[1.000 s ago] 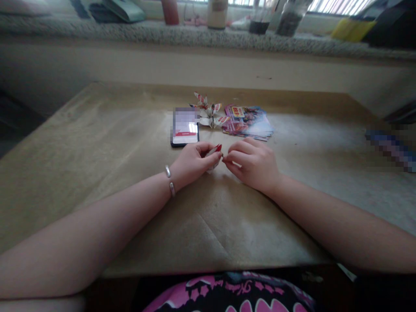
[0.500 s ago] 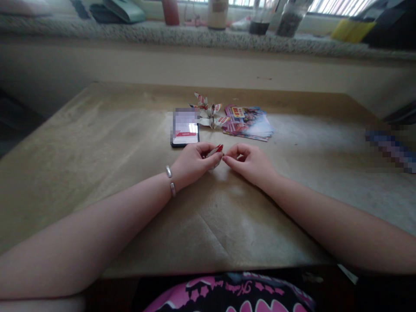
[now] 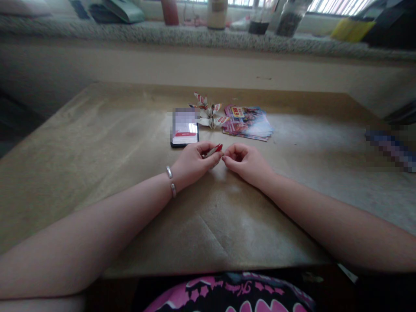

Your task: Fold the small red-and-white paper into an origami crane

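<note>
A small piece of folded paper (image 3: pixel 214 150), red and whitish, is pinched between the thumb and fingers of my left hand (image 3: pixel 199 161). Close on its right, my right hand (image 3: pixel 243 159) is curled with thumb and forefinger pressed together near the paper's end; what sits in that pinch is too small to make out. Just beyond my left hand lies a phone (image 3: pixel 185 128) with its screen lit. Folded paper shapes (image 3: pixel 211 116) with pointed tips stand beside the phone. To their right lies a fanned stack of printed leaflets (image 3: pixel 248 121).
The table (image 3: pixel 130 117) has a smooth tan cover. A blurred-out bluish object (image 3: pixel 391 149) lies at its right edge. Behind the table, a speckled stone sill (image 3: pixel 146 37) carries bottles, a jar (image 3: pixel 290 19) and a yellow item (image 3: pixel 352 29).
Both hands stay almost in place, with only a slight shift of the right fingers by the folded paper. Everything on the table is unmoved.
</note>
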